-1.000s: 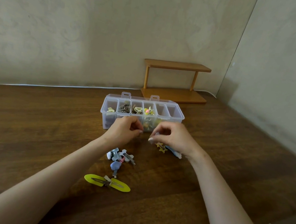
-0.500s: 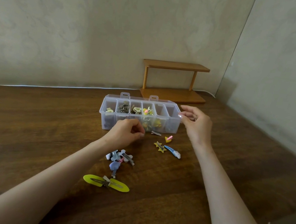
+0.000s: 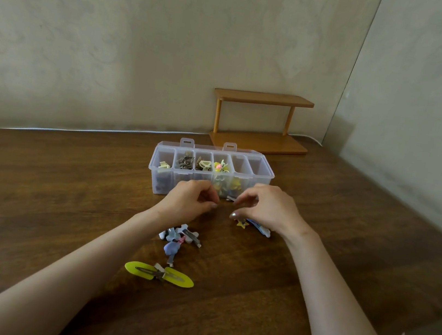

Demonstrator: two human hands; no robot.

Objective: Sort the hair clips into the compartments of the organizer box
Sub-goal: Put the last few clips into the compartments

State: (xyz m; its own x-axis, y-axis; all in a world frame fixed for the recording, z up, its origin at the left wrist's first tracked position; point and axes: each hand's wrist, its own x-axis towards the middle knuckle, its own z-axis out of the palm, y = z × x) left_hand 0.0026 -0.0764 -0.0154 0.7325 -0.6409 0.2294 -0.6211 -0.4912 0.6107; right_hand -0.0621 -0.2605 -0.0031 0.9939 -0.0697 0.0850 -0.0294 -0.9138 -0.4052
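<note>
while four compartments of the organizer box [image 3: 211, 176] hold clips, several hair clips [image 3: 178, 236] wait on the counter [image 3: 65, 201]; both hands' fingers [image 3: 240, 200] are curled, contents unclear.

Two bare forearms reach into the head view from the lower corners, and no sleeve shows on either one up to the frame's edge. The wrists carry no watch, band or bracelet. The left hand [image 3: 189, 201] is slim, with no ring visible on the parts that show; its thumbnail looks short and has a muted, greyish sheen. The right hand [image 3: 270, 210] is likewise slim, and its thumbnail also has a pale, slightly glossy finish. The other nails are turned away or too small to make out.
</note>
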